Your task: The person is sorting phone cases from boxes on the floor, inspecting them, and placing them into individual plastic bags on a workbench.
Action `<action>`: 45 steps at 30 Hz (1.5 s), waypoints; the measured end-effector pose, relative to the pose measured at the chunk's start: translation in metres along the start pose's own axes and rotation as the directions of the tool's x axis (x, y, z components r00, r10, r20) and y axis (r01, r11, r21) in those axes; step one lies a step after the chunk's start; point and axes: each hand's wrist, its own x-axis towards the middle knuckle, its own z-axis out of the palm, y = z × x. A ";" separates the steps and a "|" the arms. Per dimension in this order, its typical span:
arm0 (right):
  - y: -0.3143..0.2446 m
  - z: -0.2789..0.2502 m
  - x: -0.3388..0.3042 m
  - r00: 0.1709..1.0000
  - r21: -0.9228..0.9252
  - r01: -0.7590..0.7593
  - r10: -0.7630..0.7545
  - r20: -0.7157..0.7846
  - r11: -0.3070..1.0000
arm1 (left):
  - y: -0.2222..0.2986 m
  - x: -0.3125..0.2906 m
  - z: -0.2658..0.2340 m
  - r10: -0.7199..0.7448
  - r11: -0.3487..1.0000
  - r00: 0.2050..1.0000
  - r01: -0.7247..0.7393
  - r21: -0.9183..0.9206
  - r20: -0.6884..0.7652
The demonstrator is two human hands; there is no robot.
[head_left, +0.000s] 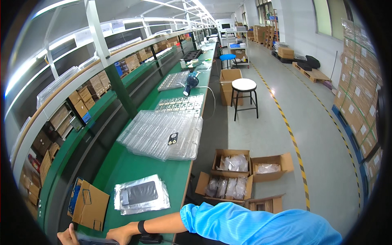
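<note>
Cardboard box (93, 208) near left hand (68, 237) and right hand (119, 234), both grasping dark item (93, 241)

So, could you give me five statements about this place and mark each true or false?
1. The left hand and right hand are both at the picture's lower left. True.
2. The black band is on the left wrist. False: the band is on the right wrist.
3. The blue stool stands farther off than the white one. True.
4. The clear trays lie on the floor. False: the trays are on the bench.
5. The sleeve is blue. True.
</note>
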 end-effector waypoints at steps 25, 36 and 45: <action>0.001 -0.010 -0.005 0.997 -0.067 -0.023 0.028 0.075 0.997 | -0.009 -0.001 -0.002 0.176 0.982 0.980 -0.169 0.080 -0.092; 0.000 -0.012 -0.006 0.994 -0.068 -0.030 0.036 0.101 0.997 | -0.009 0.002 -0.011 0.046 0.999 0.999 -0.046 0.028 -0.005; 0.008 -0.010 -0.004 0.996 -0.179 -0.011 0.026 0.082 0.984 | -0.015 0.008 -0.011 0.108 0.986 0.992 -0.115 0.117 0.071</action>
